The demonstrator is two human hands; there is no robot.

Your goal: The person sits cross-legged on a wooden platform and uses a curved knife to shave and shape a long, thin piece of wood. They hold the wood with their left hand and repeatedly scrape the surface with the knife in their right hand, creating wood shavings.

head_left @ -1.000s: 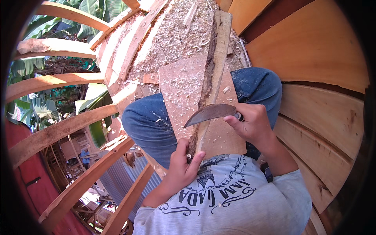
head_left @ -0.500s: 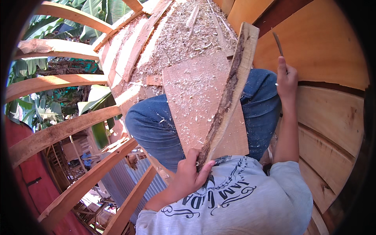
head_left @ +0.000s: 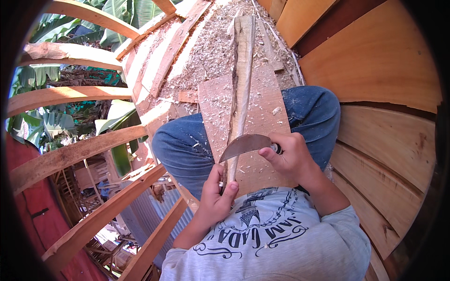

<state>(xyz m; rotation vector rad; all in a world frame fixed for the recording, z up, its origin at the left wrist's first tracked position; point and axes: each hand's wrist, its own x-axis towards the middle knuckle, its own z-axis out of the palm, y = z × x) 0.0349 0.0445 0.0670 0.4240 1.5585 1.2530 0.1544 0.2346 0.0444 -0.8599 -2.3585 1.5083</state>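
Observation:
My left hand (head_left: pixel 219 199) is closed round the near end of a long strip of wood (head_left: pixel 242 79) with dark, rough bark along its left edge. The strip points away from me over a flat board (head_left: pixel 267 117) resting across my lap. In my right hand (head_left: pixel 293 157) is the dark handle of a knife with a broad curved blade (head_left: pixel 246 144). That blade lies across the strip just beyond my left fingers. Whether its edge bites into the wood cannot be made out.
Wood shavings (head_left: pixel 201 61) cover the floor ahead. Curved wooden ribs (head_left: pixel 70 98) stand on the left, with banana leaves and corrugated metal sheet (head_left: pixel 150 215) beyond. Wooden planking (head_left: pixel 375 61) rises close on my right. Loose slats (head_left: pixel 180 44) lie at the far left of the floor.
My right hand has brought the knife down and inward from the raised position at the right onto the strip. The strip's far end has swung left and turned, showing more pale wood.

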